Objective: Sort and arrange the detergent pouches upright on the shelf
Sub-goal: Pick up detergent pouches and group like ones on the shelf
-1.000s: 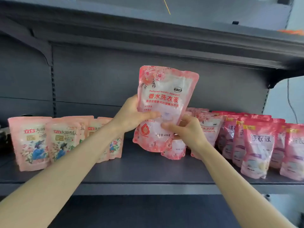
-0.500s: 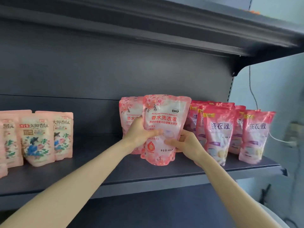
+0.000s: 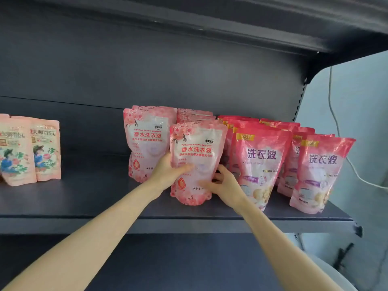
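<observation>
Both grips are on one pale pink detergent pouch (image 3: 197, 148), right in the middle of the shelf (image 3: 84, 198). My left grip (image 3: 168, 174) wraps its left edge, thumb laid across the front panel and fingers tucked out of sight behind. My right grip (image 3: 225, 186) takes the lower right edge, thumb pressed on the front near the bottom and fingers curled round the side. So neither is spread wide: both are closed round this same pouch. It stands upright, label facing me, its base down on the shelf board near the front lip.

Just behind it to the left stands a second pale pink pouch (image 3: 147, 139) of the same print. It is upright too, and my left wrist crosses its lower corner. Further pale pink pouches (image 3: 195, 114) line up at the back. Just beside the held pouch on its right comes a row of red pouches (image 3: 260, 156), then a second red row (image 3: 323, 162) out toward the shelf's end. Well apart at the far left, peach pouches (image 3: 45, 148) with a flower picture stand together. Overhead runs the upper shelf (image 3: 210, 28), and a white cable (image 3: 336, 122) hangs down the wall on the right.
</observation>
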Action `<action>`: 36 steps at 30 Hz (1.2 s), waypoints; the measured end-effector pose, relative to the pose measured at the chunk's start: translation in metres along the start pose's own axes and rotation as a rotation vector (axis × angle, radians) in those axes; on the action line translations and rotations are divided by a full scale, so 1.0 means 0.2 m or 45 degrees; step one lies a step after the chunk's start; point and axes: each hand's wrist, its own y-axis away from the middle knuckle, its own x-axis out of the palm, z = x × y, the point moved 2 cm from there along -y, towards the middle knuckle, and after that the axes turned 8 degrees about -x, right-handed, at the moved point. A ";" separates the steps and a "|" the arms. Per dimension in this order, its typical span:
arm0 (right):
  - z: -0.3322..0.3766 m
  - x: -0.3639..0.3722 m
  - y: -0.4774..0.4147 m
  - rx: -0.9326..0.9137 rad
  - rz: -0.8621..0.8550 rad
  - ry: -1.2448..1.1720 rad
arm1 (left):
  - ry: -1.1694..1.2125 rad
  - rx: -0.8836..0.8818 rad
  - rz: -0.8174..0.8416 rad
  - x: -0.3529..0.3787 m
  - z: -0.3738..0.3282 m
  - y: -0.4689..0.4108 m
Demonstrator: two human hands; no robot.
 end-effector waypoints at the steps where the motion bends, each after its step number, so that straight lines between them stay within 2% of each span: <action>1: -0.03 0.00 0.01 0.013 0.030 0.032 | -0.009 -0.018 -0.017 0.00 0.01 0.01; 8: -0.14 0.02 0.04 -0.020 0.017 0.092 | -0.069 -0.120 -0.074 0.02 0.04 0.03; 18: -0.14 0.02 0.02 -0.029 0.003 0.122 | -0.149 -0.123 -0.099 0.05 0.03 -0.01; 36: -0.10 0.03 0.05 -0.017 0.040 0.186 | -0.180 -0.208 0.092 0.05 -0.03 -0.01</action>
